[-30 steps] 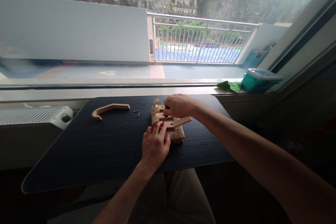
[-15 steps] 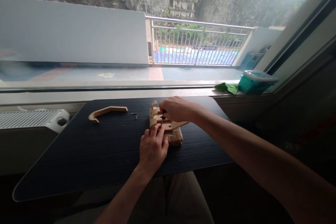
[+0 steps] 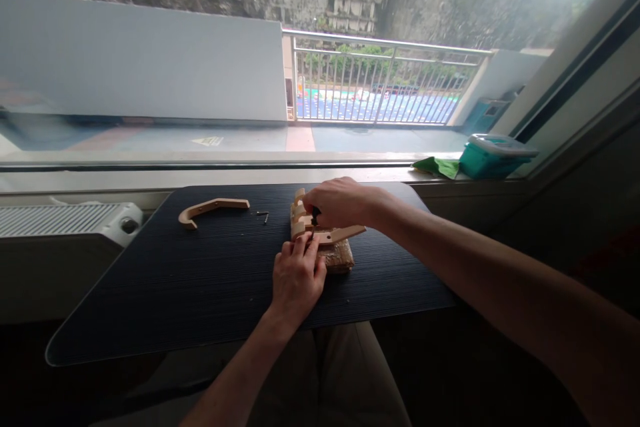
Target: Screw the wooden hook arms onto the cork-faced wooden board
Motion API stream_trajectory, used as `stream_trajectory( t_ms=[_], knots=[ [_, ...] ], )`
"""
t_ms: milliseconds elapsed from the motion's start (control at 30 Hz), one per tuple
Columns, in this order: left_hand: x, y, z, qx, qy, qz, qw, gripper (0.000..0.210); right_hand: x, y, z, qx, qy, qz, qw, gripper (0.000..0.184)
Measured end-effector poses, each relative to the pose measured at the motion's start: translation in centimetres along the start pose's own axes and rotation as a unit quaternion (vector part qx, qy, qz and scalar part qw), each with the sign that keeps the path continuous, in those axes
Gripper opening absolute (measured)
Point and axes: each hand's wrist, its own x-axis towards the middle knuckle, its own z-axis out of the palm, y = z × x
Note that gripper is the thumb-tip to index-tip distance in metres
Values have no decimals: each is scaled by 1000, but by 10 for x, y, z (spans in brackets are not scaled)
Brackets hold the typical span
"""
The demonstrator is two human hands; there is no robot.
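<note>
A brown wooden block (image 3: 339, 260) lies on the dark table with several pale curved wooden hooks across it. The nearest wooden hook (image 3: 345, 235) has a dark hole in it, and its straight end sticks out to the right. My left hand (image 3: 299, 273) grips this hook, fingertips close together at its left part. Above it, my right hand (image 3: 333, 203) is closed around a screwdriver (image 3: 315, 215) with a dark handle. The shaft points down toward my left fingertips, which hide its tip. Part of the hooks is behind my right hand.
Left on the table (image 3: 165, 280) lies a loose curved wooden hook (image 3: 217, 203). Loose screws (image 3: 265, 216) lie between it and the block. On the window sill are a teal box (image 3: 493, 159) and a green cloth (image 3: 437, 167). A white radiator (image 3: 65, 223) stands left.
The view has shifted slightly, so the table and things sit a little further right. Both hands keep their places at the hook and the screwdriver.
</note>
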Motion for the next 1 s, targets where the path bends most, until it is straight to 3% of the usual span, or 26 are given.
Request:
stream_trajectory(
  t_ms=[267, 567, 833, 1000],
  knots=[
    [1, -2, 3, -4, -5, -3, 1000, 40, 3, 13, 5, 4, -7, 1, 1000, 28],
    [0, -2, 4, -2, -4, 2, 1000, 42, 11, 0, 7, -8, 9, 48, 999, 28],
    [1, -2, 3, -9, -6, -3, 1000, 42, -4, -4, -2, -42, 9, -13, 999, 21],
    [1, -3, 4, -9, -9, -4, 1000, 42, 6, 2, 7, -35, 10, -20, 999, 20]
  ],
)
